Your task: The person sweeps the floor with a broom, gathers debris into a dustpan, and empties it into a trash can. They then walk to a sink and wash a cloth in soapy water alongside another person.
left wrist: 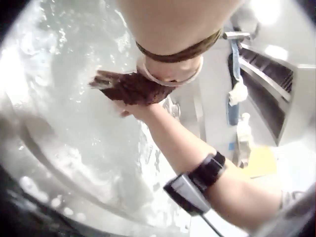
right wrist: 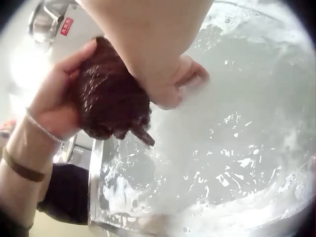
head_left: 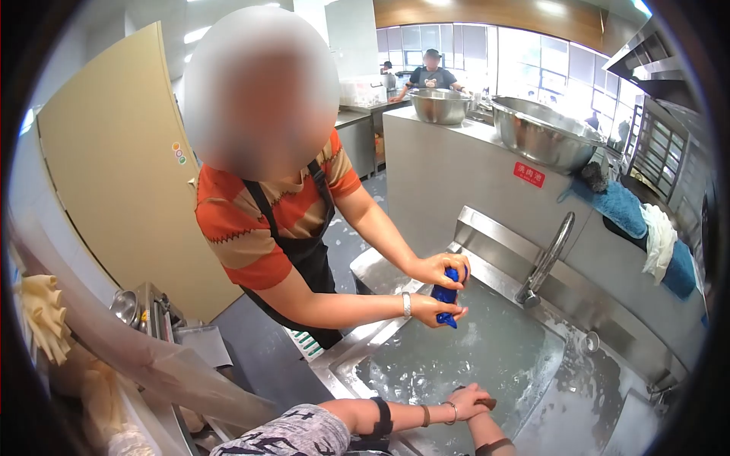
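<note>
A wet, bunched dark brown cloth (right wrist: 112, 94) with ragged lower ends lies in the grip of my left hand (right wrist: 57, 104), whose wrist carries a bracelet and a brown band. My right hand (right wrist: 165, 86) is right beside the cloth, its visible fingers loosely bent and pointing away from it. In the left wrist view, the cloth (left wrist: 131, 89) crosses over my right wrist, which hides part of that hand. Both hands are over the near side of a steel sink (head_left: 566, 351) full of cloudy, foamy water (head_left: 487, 342).
Across the sink, a person in a striped shirt and black apron (head_left: 318, 254) squeezes a blue cloth (head_left: 445, 292) with both hands. A faucet (head_left: 547, 262) rises at the back. Steel bowls (head_left: 439, 106) stand on the ledge; blue (head_left: 616, 209) and white cloths (head_left: 658, 242) hang over it.
</note>
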The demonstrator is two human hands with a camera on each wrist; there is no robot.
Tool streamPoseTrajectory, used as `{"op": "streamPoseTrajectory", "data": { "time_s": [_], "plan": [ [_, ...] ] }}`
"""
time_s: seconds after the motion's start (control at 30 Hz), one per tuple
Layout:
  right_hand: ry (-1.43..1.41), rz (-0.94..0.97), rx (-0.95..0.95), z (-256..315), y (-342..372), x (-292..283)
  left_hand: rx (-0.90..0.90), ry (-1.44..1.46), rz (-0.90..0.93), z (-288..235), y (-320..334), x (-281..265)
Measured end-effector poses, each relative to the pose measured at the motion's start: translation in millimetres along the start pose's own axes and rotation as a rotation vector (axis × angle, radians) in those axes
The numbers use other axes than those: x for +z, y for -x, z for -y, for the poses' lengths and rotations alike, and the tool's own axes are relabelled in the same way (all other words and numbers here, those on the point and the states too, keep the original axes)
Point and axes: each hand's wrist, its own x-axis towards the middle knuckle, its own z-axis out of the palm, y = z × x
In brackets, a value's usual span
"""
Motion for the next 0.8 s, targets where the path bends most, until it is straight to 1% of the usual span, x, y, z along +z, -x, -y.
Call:
{"op": "streamPoseTrajectory", "data": {
  "time_s": [0.07, 0.1, 0.13, 0.17, 0.2, 0.23, 0.27, 0.3, 0.33, 0.37, 0.4, 0.43, 0.5, 0.53, 0.57, 0.6, 0.63, 0.67, 0.73, 0.8],
  "plan": [
    [0.101, -0.11, -0.171, 12, -1, 0, -0.01, -0.139, -0.057, 2, -1, -3],
    [0.158, -0.168, -0.249, 16, -4, 1, -0.108, -0.195, -0.051, 13, -8, -4],
    [0.211, -0.222, -0.309, 20, -5, 5, -0.129, -0.236, -0.033, 10, -7, -15],
    [0.204, -0.262, -0.328, 23, -4, 7, -0.142, -0.279, -0.008, 9, -7, -29],
    [0.162, -0.27, -0.304, 25, 0, 5, -0.165, -0.323, -0.011, 20, -15, -36],
    [-0.066, -0.252, -0.218, 31, 9, -6, -0.189, -0.367, -0.014, 23, -17, -46],
    [0.201, -0.183, -0.18, 24, 9, 7, -0.223, -0.349, 0.013, 26, -16, -54],
    [0.093, -0.04, -0.051, 21, 5, -1, -0.24, -0.289, -0.127, 47, -18, -46],
    [-0.02, 0.105, 0.076, 18, 2, -7, -0.263, -0.225, -0.266, 55, -17, -42],
    [-0.403, -0.062, 0.199, 3, -6, 6, -0.261, -0.227, -0.251, 61, -15, -33],
    [-0.786, -0.234, 0.319, -15, -18, 25, -0.25, -0.06, -0.314, 50, -4, -31],
    [-0.799, -0.233, 0.331, -31, -30, 46, -0.241, 0.106, -0.374, 38, 7, -26],
    [-1.652, -0.676, 0.78, -51, -53, 78, -0.149, 0.233, -0.431, 13, 26, -16],
    [-1.664, -0.687, 0.79, -50, -57, 79, -0.12, 0.28, -0.447, 3, 32, -12],
    [-1.695, -0.564, 0.727, -50, -58, 81, -0.1, 0.313, -0.345, 12, 31, -4],
    [-1.716, -0.441, 0.661, -50, -59, 82, -0.015, 0.347, -0.351, -5, 35, -8],
    [-1.751, -0.352, 0.622, -38, -51, 79, 0.082, 0.245, -0.482, 2, 25, -6],
    [-1.829, -0.304, 0.591, -18, -44, 64, 0.169, 0.152, -0.605, 11, 15, 2],
    [-1.955, -0.287, 0.593, 14, -27, 35, 0.139, 0.203, -0.507, 5, 15, -12],
    [-2.054, -0.299, 0.602, 28, -11, 9, 0.132, 0.115, -0.417, 15, 13, -16]
  ]
}}
